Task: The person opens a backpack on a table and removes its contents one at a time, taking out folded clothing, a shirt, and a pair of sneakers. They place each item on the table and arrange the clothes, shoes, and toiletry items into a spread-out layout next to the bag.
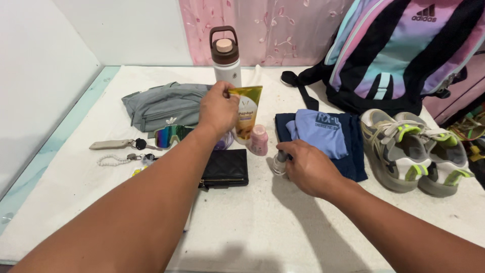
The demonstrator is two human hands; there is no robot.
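left hand (218, 108) grips yellow tube (246, 111), right hand (309, 167) small bottle (279, 164).

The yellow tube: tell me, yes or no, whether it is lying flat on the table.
No: the left hand grips the yellow tube by its top, holding it upright beside the pink bottle.

A yellow tube (246, 112) stands upright, cap down, by a pink bottle; a small clear bottle (279, 164) stands on the desk.

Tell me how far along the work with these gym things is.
Done: nothing shows as packed; the backpack stands behind the laid-out items. In hand: the left hand holds a yellow tube, the right hand grips a small bottle. Left on the table: sneakers, folded clothes, wallet, water bottle.
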